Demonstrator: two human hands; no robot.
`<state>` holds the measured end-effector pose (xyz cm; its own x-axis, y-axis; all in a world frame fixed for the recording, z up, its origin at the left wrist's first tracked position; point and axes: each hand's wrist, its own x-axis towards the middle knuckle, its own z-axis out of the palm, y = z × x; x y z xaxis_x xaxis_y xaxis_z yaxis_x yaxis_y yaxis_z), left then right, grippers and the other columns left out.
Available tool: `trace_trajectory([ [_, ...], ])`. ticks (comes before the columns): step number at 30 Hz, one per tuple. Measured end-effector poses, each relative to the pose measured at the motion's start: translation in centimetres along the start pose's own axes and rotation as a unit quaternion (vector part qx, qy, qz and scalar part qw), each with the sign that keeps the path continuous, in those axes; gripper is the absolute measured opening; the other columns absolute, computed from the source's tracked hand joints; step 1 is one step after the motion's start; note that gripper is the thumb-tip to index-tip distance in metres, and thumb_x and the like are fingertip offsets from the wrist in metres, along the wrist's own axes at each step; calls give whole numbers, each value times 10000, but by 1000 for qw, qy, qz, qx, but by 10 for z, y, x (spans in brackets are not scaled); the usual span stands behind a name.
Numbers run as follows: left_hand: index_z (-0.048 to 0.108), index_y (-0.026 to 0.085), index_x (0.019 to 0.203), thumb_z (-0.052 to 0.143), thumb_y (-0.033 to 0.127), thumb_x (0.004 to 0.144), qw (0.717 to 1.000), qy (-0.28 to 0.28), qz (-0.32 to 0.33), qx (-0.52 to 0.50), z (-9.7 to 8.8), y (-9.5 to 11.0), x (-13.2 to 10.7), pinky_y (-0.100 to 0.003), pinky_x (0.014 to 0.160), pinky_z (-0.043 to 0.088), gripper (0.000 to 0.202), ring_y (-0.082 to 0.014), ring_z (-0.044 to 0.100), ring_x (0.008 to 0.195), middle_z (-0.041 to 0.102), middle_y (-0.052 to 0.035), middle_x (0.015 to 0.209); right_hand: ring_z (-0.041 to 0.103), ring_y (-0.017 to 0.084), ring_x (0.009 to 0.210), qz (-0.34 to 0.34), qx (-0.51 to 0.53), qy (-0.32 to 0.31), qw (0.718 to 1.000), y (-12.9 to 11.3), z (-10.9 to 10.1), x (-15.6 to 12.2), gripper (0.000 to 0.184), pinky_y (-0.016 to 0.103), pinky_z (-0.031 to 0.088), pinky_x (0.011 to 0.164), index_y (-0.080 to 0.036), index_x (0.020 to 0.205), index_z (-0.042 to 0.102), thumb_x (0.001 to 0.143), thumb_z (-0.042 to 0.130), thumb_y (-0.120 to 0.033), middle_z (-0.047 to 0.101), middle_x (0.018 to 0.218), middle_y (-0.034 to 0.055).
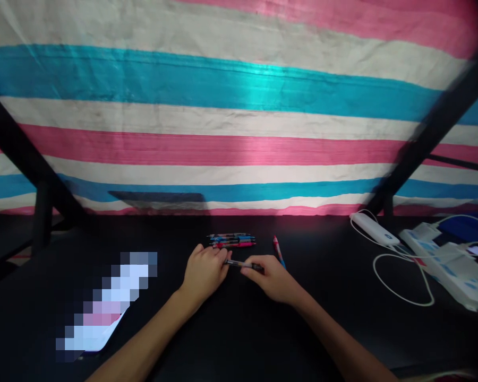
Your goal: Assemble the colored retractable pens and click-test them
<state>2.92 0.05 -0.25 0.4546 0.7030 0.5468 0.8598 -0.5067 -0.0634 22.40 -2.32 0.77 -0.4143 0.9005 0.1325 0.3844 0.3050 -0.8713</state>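
A slim pen (237, 263) with a clear barrel and a dark end lies level between my two hands. My left hand (206, 271) is closed, its fingers curled at the pen's left end. At the other end, my right hand (276, 278) pinches the dark part between thumb and fingers. Just beyond my left hand, several pens (235, 244) with black, blue and red parts lie side by side on the black table (239, 329). A separate red and blue pen (278, 249) rests behind my right hand, pointing away.
A lit phone (111, 323), partly blurred out, lies at left. On the right are a white power strip (442, 260), a white power bank (374, 229) and looping white cables (432, 302). Dark slanted bars frame a striped sheet (239, 148) behind the table.
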Motion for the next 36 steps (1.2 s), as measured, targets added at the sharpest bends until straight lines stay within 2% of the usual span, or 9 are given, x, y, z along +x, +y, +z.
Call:
trace_trajectory([
  [3, 600, 180, 899, 531, 262, 856, 990, -26, -20, -139, -4, -8, 1, -325, 669, 382, 115, -191, 591, 705, 656, -46, 785, 453, 125, 632, -10, -11, 32, 999, 3, -8, 2, 228, 252, 343, 617, -164, 730, 632, 855, 539, -330, 539, 661, -9],
  [6, 550, 197, 1009, 530, 294, 867, 943, -9, -68, -325, -6, -17, 3, -308, 722, 450, 173, -168, 589, 787, 634, -46, 934, 447, 120, 590, 33, 46, 55, 997, 9, -17, 3, 228, 251, 354, 582, -176, 805, 674, 829, 577, -381, 534, 657, -3],
  [10, 580, 196, 962, 560, 313, 857, 872, -7, -140, -470, -5, -23, 5, -309, 762, 481, 158, -161, 610, 809, 646, -35, 938, 331, 76, 433, 113, 169, 87, 975, 21, -23, 7, 370, 213, 271, 423, -156, 810, 663, 848, 515, -492, 408, 537, -36],
  [15, 641, 174, 942, 643, 326, 798, 773, -21, -221, -594, -1, -25, 8, -301, 764, 496, 210, -170, 641, 800, 689, -36, 860, 459, 97, 531, 84, 216, 143, 962, 23, -22, 8, 294, 203, 348, 413, -161, 969, 661, 784, 625, -386, 489, 679, -6],
  [19, 669, 162, 923, 697, 322, 754, 721, -3, -257, -643, 2, -28, 9, -277, 739, 502, 234, -156, 646, 751, 708, -33, 805, 521, 108, 629, 62, 234, 189, 952, 15, -22, 7, 371, 193, 392, 425, -188, 1014, 637, 681, 726, -324, 536, 855, 20],
  [25, 679, 161, 896, 728, 315, 722, 709, 3, -271, -651, 2, -28, 9, -292, 743, 517, 238, -169, 661, 766, 721, -41, 824, 489, 102, 511, 120, 236, 178, 948, 15, -21, 10, 371, 195, 356, 389, -132, 694, 610, 790, 585, -490, 553, 614, 28],
  [28, 680, 166, 903, 723, 304, 728, 708, -2, -270, -652, 3, -28, 8, -293, 748, 521, 227, -165, 665, 775, 723, -39, 831, 521, 115, 582, 90, 257, 185, 944, 14, -22, 9, 264, 194, 399, 429, -146, 813, 642, 715, 694, -385, 555, 657, 13],
  [31, 681, 165, 890, 726, 294, 722, 712, -1, -268, -650, 3, -28, 8, -298, 745, 524, 217, -165, 667, 764, 723, -39, 823, 558, 135, 687, 72, 278, 190, 939, 12, -23, 8, 309, 192, 430, 451, -181, 950, 635, 700, 707, -347, 582, 803, 29],
  [36, 678, 159, 871, 736, 274, 706, 709, -21, -265, -653, 2, -27, 8, -306, 760, 523, 209, -167, 671, 770, 716, -37, 811, 541, 124, 589, 100, 270, 196, 937, 14, -22, 8, 266, 197, 412, 417, -175, 869, 594, 739, 655, -399, 576, 694, 7],
])
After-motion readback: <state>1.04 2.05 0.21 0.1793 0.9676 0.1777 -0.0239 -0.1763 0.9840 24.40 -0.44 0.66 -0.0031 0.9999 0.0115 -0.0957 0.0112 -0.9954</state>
